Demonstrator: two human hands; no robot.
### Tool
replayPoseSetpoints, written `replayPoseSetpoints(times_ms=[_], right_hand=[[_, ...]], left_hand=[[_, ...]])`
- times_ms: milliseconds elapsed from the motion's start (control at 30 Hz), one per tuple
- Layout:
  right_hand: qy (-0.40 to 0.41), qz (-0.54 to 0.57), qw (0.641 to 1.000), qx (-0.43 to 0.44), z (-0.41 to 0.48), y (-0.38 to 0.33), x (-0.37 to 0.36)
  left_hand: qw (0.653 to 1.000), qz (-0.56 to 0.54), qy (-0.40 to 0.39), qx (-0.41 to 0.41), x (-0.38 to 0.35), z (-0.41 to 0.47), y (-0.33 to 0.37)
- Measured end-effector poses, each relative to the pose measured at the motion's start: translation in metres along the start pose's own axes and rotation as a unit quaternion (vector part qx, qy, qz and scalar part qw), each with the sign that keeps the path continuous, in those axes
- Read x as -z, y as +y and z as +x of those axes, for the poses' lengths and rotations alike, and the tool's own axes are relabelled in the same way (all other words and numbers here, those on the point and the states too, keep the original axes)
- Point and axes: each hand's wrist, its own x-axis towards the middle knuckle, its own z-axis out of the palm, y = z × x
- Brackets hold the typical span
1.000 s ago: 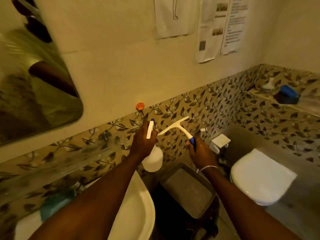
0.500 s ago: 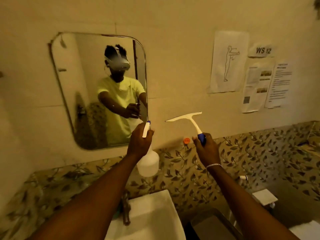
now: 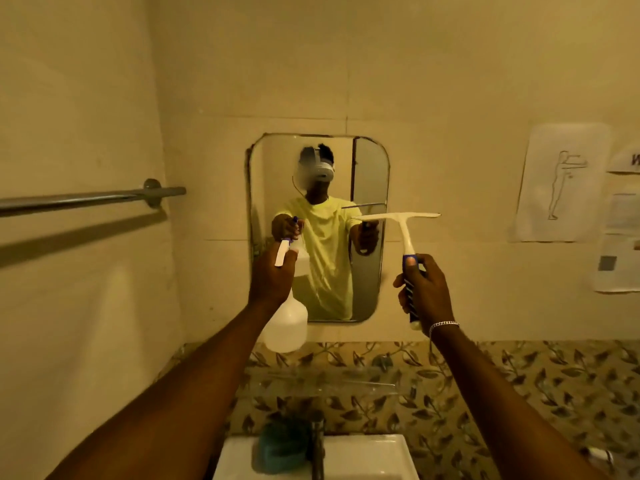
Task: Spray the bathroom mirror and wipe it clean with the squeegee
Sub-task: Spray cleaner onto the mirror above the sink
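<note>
Gripping a translucent spray bottle point(image 3: 285, 327) in our left hand point(image 3: 272, 277) mid-frame, contents unclear, our right hand point(image 3: 424, 289) clenches the squeegee point(image 3: 403, 233) beside the mirror point(image 3: 318, 230); sink point(image 3: 363, 457) bottom centre.

A tall wall mirror with round corners point(image 3: 367, 271) hangs above the sink. A white plastic spray bottle point(image 3: 285, 329) is held up before it. A white squeegee with a blue grip point(image 3: 406, 237) stands upright, maybe not touching the glass.

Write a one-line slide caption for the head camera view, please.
Facing the wall mirror, the left hand aims a spray bottle while the right hand holds a squeegee.
</note>
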Motion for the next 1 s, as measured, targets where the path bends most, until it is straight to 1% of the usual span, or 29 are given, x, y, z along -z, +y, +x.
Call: replayPoseSetpoints(times_ms=[233,467,567,700,767,1000], right_hand=[[0.014,0.036,0.999,0.008,0.0,-0.008,-0.02],[0.031,0.046,0.998,0.015,0.005,-0.006,-0.019],[0.039,0.045,0.998,0.016,0.007,-0.005,-0.016],[0.046,0.047,0.998,0.025,0.008,-0.004,-0.01],[0.049,0.047,0.997,0.027,0.008,-0.003,-0.008],[0.052,0.06,0.996,0.026,0.008,0.001,0.004]], left_hand=[[0.998,0.001,0.064,-0.022,0.021,0.024,0.005],[0.993,0.0,0.111,-0.028,0.007,0.042,0.023],[0.995,-0.009,0.092,-0.045,-0.005,0.04,0.028],[0.998,-0.037,0.018,-0.055,-0.024,0.031,0.032],[0.997,-0.049,-0.005,-0.065,-0.037,0.023,0.035],[0.997,-0.065,0.007,-0.048,-0.065,0.006,0.037]])
